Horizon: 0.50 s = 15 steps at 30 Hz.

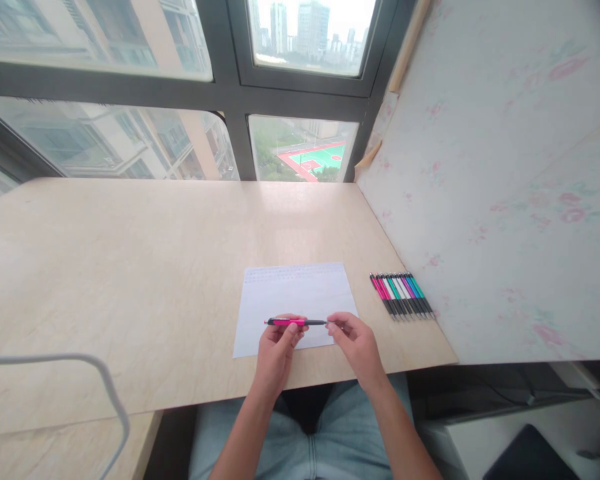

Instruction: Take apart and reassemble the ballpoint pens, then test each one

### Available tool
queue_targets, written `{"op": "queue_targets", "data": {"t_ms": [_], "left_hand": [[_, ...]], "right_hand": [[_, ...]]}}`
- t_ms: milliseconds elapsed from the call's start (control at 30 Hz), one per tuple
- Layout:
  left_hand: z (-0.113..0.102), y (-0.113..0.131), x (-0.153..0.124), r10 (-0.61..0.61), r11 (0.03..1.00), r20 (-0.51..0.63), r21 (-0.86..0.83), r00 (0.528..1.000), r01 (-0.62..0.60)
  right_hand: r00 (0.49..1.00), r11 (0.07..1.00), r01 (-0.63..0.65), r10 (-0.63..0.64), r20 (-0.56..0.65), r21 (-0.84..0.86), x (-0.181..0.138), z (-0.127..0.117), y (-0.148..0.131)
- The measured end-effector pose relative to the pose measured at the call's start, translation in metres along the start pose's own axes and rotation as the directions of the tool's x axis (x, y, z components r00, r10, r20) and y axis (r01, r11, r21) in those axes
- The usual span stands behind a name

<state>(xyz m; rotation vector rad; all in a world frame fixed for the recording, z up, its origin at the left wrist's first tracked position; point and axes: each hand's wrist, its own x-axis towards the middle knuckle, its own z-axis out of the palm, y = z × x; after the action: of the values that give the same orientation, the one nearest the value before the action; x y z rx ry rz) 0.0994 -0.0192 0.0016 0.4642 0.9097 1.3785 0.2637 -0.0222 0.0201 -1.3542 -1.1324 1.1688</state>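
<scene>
A pink and black pen (295, 323) lies level between my hands, above the near part of a white sheet of paper (290, 297). My left hand (278, 343) is closed around its pink barrel, thumb on the near side. At the pen's tip, the fingers of my right hand (353, 337) are pinched together; the tip end goes in between them. Small handwritten lines run along the top of the sheet. To the right of the paper, several pens (401, 295) in pink, white, green, purple and blue lie side by side.
The light wooden desk (130, 267) meets a floral-papered wall (500, 187) on the right and windows at the back. A grey cable (95, 363) curves across the left front. My lap is just below the desk's front edge.
</scene>
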Motion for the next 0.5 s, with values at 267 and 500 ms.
{"op": "queue_targets", "data": {"t_ms": [267, 500], "left_hand": [[0.0016, 0.0012, -0.0026, 0.008, 0.998, 0.014, 0.055, 1.000, -0.009], [0.0008, 0.0013, -0.0038, 0.013, 0.992, 0.066, 0.123, 0.998, -0.022]], "right_hand": [[0.997, 0.986, 0.079, -0.079, 0.004, -0.147, 0.0012, 0.0008, 0.0039], [0.997, 0.975, 0.048, -0.033, 0.075, -0.217, 0.0024, -0.0033, 0.0038]]}}
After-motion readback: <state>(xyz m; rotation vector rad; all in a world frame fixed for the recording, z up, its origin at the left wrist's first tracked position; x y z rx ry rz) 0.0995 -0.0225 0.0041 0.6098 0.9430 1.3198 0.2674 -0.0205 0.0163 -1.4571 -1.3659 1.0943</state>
